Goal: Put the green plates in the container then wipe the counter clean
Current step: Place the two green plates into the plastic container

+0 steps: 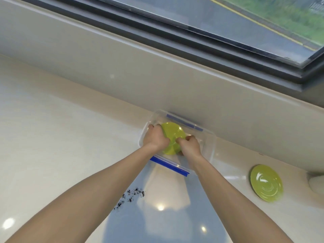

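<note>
A clear plastic container (209, 146) with blue clips stands on the counter against the back wall. Inside it lie green plates (172, 131), one overlapping another. My left hand (155, 137) grips the plates' left edge and my right hand (189, 145) grips their right front edge, both inside the container. A further green plate (266, 183) lies flat on the counter to the right, apart from both hands.
Dark crumbs (130, 196) are scattered on the glossy white counter (52, 137) in front of the container. A white object (316, 183) shows at the right edge, beside the loose plate. A window sill (157, 55) runs above the back wall.
</note>
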